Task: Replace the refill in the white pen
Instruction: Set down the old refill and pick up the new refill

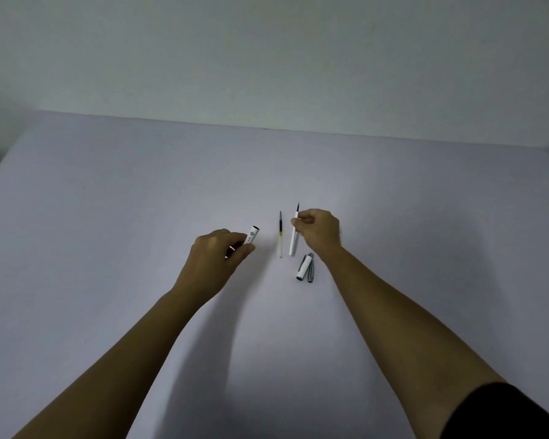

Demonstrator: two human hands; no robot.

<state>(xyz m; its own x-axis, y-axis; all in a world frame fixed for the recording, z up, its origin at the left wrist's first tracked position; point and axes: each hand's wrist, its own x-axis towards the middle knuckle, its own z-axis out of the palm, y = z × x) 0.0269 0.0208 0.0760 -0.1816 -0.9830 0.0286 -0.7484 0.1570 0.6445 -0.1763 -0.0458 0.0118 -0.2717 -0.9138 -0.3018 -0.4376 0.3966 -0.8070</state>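
Observation:
My left hand [214, 259] grips the white pen barrel [252, 236], whose open dark end points up and to the right. My right hand [319, 231] pinches a thin white refill [294, 240] near its dark tip, its tail end resting low toward the table. A second refill [280, 237], with a dark tip, a yellow band and a clear tail, lies flat on the table between my two hands. The white pen cap [302, 267] with a grey clip lies just below my right hand, next to a small grey part [310, 270].
A pale lilac table [108, 217] fills the view, its far edge against a plain wall. My forearms cross the near half of it, and a dark sleeve [504, 413] shows at the bottom right.

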